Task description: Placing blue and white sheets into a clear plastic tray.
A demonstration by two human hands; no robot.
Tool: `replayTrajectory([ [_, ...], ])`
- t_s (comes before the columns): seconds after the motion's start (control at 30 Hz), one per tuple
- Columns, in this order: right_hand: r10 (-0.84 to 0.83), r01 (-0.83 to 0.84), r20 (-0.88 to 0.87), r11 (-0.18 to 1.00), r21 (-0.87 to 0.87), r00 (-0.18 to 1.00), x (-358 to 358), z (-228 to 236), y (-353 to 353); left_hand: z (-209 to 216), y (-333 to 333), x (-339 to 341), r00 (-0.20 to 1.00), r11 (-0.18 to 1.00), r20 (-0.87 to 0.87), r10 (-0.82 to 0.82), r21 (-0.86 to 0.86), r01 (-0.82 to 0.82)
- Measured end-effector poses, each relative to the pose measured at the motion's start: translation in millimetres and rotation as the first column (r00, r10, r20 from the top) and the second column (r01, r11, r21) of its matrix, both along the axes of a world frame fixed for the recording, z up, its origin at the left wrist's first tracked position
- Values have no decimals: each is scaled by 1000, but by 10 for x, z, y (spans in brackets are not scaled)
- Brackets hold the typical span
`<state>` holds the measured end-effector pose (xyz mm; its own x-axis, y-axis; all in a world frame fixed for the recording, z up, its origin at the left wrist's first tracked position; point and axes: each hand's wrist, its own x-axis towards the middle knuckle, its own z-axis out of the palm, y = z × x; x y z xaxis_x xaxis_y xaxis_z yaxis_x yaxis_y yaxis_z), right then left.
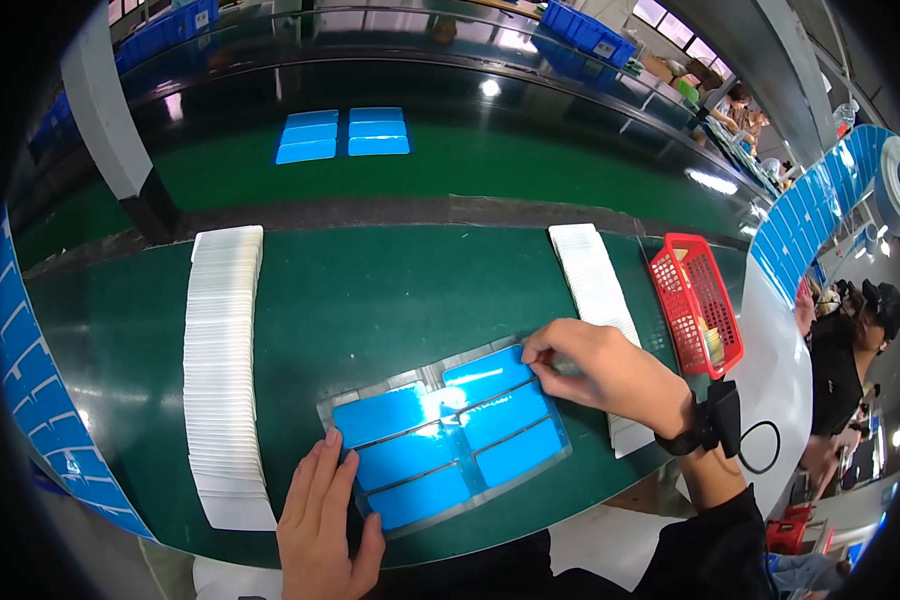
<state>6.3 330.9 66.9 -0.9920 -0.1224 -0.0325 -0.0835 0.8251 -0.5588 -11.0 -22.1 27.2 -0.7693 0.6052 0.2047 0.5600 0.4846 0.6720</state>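
Observation:
In front of me a clear-grey flat tray [462, 484] lies tilted on the green table, bearing several glossy blue rectangular pieces [407, 455] in two columns. My left hand [322, 515] rests at the tray's left edge, fingers stretched out and thumb apart, holding nothing. At the far right corner, thumb and forefinger of my right hand [605, 372] pinch the edge of the top right blue rectangular piece [487, 371]. The fingers partly hide that corner. A long row of overlapping white cards [222, 370] lies left of the tray, and a second white row [595, 275] runs behind my right hand.
A red plastic basket [704, 300] with small yellowish things stands at the right. Beyond the table's dark edge, several blue pieces [342, 135] lie on a green belt. Blue label strips curve along the left [45, 395] and from a roll at right [820, 200]. Other people work nearby.

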Motion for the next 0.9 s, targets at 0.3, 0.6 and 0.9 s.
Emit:
replayTrajectory([
  [0.3, 280, -263, -124, 955, 141, 952, 176, 154, 113, 100, 90, -84, 995, 987, 62, 77, -144, -67],
  [0.6, 355, -337, -82, 924, 179, 931, -71, 57, -103, 84, 391, -266, 999, 982, 37, 12, -191, -4],
  [0.9, 397, -352, -272, 914, 201, 877, 8, 24, -309, 48, 411, -149, 997, 990, -74, -17, -142, 6],
])
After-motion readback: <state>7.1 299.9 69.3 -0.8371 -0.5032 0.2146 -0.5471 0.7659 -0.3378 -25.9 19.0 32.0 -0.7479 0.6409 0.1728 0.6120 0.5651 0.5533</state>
